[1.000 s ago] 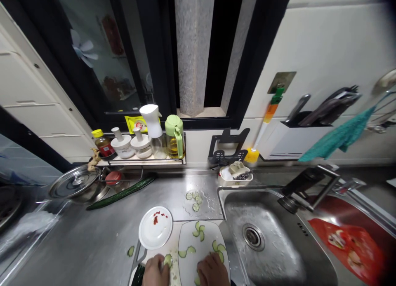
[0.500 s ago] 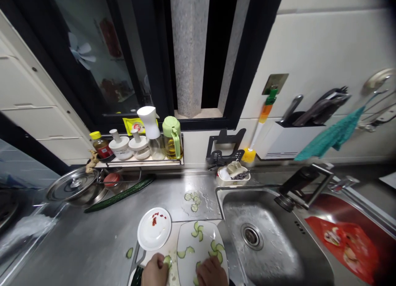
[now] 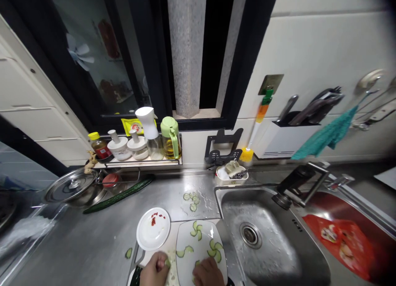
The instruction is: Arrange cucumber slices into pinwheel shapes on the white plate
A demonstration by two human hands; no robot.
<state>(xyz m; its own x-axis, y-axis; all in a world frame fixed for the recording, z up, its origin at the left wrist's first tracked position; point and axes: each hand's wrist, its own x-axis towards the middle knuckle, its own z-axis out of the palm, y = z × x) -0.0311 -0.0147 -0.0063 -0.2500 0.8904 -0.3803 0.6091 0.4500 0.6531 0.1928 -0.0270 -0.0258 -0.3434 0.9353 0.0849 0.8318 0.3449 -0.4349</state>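
My left hand is closed, with pale green cucumber slices showing at its fingertips, above the cutting board. On the white square plate, my right hand has its fingers bent down onto a cucumber slice, mostly hidden beneath them. Curved cucumber pieces form pinwheels on this plate, one at the top and one on the right. A short arc of pieces lies at the left. Beside my left hand, a dark green cut cucumber shows in part.
A round white plate with red bits sits behind my left hand. Cucumber rounds lie on the wet counter, and a whole cucumber rests further left. The sink is at the right. A condiment rack stands at the back.
My left hand has shifted slightly left and turned a little, so less of its slices shows. My right hand has moved slightly left over the plate. The view has shifted slightly.
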